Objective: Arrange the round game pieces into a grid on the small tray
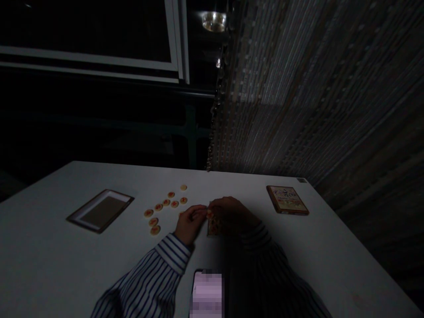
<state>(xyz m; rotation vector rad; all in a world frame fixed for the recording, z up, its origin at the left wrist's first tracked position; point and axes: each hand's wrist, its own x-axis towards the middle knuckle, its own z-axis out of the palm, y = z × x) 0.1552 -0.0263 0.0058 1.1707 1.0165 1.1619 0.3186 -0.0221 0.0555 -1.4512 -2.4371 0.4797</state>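
Round wooden pieces with red marks, one of them a disc [155, 230], lie scattered on the white table [109, 260] left of my hands. A small box [213, 227] filled with similar pieces sits under my right hand, which hides part of it. My left hand [190, 223] is at the box's upper left, its fingers pinched together beside a piece [210, 213]; what they hold is too small to tell. My right hand [232, 212] reaches over the box with its fingers bent, touching or nearly touching my left fingertips. Shadow hides its grip.
An open, shallow box lid or tray [115, 193] lies at the left. On the right is a flat box [287, 200] with a printed cover. A phone [207, 293] rests at the near edge. Behind the table hangs a bead curtain [265, 101].
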